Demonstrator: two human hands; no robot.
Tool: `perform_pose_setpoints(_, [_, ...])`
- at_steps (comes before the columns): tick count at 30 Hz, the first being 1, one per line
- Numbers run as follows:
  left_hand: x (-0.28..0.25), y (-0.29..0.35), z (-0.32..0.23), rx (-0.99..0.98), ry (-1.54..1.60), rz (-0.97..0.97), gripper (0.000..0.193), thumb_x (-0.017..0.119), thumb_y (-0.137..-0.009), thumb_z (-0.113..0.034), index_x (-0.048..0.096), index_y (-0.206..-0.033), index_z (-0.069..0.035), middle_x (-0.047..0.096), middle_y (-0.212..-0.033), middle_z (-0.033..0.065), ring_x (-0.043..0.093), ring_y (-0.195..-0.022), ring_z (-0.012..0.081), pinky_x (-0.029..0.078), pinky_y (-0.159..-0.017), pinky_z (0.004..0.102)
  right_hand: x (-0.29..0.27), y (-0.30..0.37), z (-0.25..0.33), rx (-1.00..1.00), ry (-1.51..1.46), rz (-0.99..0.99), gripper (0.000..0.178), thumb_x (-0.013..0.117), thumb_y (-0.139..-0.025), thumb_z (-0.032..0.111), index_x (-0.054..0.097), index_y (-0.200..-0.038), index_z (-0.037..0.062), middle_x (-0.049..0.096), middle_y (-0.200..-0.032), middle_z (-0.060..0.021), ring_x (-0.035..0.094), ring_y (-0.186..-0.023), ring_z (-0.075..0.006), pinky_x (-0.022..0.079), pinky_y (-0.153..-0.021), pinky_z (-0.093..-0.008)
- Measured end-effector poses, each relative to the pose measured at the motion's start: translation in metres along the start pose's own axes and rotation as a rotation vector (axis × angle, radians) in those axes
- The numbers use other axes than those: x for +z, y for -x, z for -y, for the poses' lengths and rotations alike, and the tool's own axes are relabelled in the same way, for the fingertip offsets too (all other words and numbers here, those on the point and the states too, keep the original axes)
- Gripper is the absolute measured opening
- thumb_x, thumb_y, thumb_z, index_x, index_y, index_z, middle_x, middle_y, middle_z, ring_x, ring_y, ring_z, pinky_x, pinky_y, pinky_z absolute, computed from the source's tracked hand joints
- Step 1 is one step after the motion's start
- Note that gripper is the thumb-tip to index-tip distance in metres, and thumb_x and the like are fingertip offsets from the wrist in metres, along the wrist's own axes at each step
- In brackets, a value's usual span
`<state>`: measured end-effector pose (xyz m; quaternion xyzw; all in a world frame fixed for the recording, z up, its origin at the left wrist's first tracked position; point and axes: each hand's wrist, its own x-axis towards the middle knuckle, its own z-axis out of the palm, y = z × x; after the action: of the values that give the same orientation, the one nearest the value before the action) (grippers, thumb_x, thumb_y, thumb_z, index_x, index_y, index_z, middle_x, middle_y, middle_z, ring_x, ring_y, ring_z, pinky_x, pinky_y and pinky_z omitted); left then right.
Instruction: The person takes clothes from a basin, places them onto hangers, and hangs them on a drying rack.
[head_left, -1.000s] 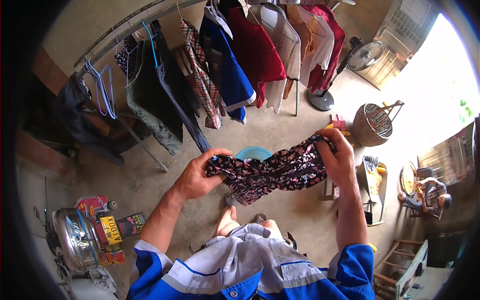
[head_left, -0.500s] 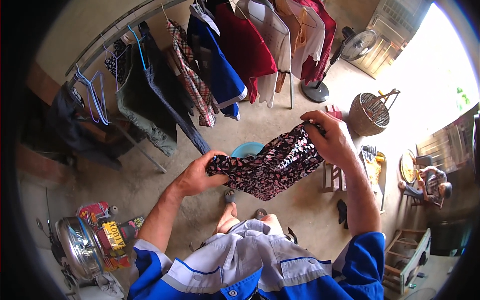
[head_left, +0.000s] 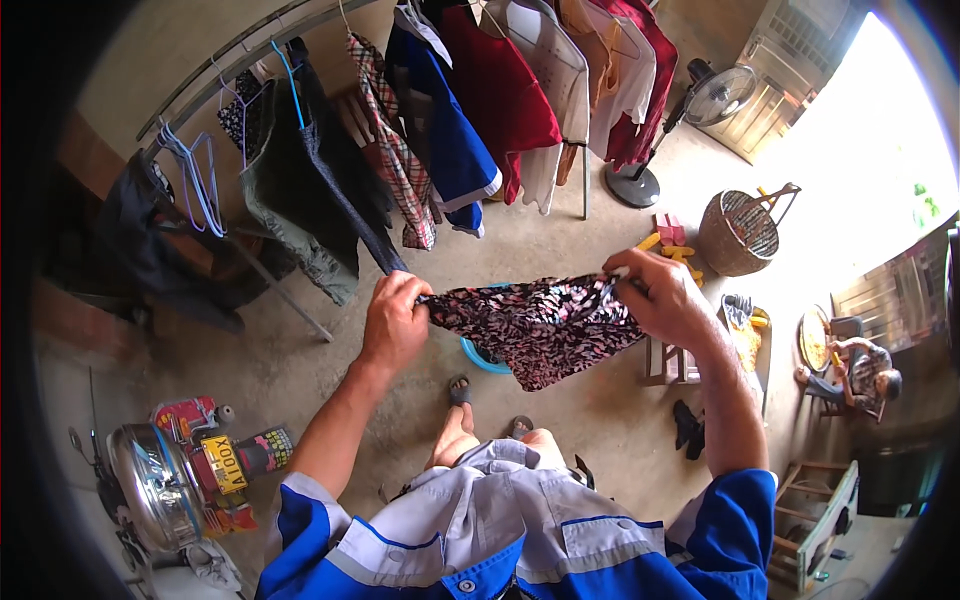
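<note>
- Black cloth (head_left: pixel 545 328) with pale pink flecks hangs between our left hand (head_left: pixel 393 318) and our right hand (head_left: pixel 660 293); we judge it thin and soft, since it sags to a point wherever no fingers carry it;
- our left hand is closed narrowly on one end, thumb against fingers, presumably so the edge cannot slip;
- our right hand is closed on the other end, fabric pinched in its fingers; holding both ends well apart seems to be what spreads the piece flat;
- below and between our hands, partly hidden by the fabric, a light-blue basin (head_left: pixel 482 361) sits on the floor (head_left: pixel 600 430); it looks placed there for an easy stoop;
- just beyond our left hand, a long dark garment (head_left: pixel 350 205) hangs from a blue hanger (head_left: pixel 288 85); we cannot tell whether it touches our fingers;
- farther left, bare hangers (head_left: pixel 205 185) are bunched together, probably to leave room for the hung clothes;
- ahead of both hands hang a plaid shirt (head_left: pixel 385 135) and a dark red garment (head_left: pixel 500 95);
- beyond our right hand stands a woven basket (head_left: pixel 735 238), with yellow cobs (head_left: pixel 683 258) beside it.
</note>
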<state>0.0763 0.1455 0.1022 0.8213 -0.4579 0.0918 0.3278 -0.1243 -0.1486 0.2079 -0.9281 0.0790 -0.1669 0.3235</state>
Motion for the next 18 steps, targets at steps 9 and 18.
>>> perform_pose_setpoints(9, [0.006, -0.018, -0.003, -0.931, 0.946, -0.047, 0.036, 0.049, -0.098, -0.039, 0.056, -0.109, -0.006, 0.066, -0.091, 0.0038, 0.068, -0.077, 0.0182, 0.060, -0.066, 0.0366, 0.008, 0.000, 0.005, -0.045, -0.008, -0.025, 0.015, 0.067, -0.083, 0.011, 0.061, -0.091, -0.0009, 0.057, -0.078, -0.0143, 0.060, -0.065, -0.0322, 0.050, -0.064, -0.0395])
perform_pose_setpoints(18, [0.040, -0.037, -0.022, -0.784, 1.473, -0.247, 0.029, 0.048, -0.099, -0.028, 0.059, -0.114, -0.006, 0.067, -0.104, 0.0060, 0.065, -0.094, 0.0213, 0.053, -0.086, 0.0367, 0.017, -0.006, 0.023, 0.103, -0.051, 0.393, 0.027, 0.062, -0.085, 0.015, 0.059, -0.109, 0.0024, 0.067, -0.080, -0.0202, 0.068, -0.078, -0.0332, 0.053, -0.072, -0.0406])
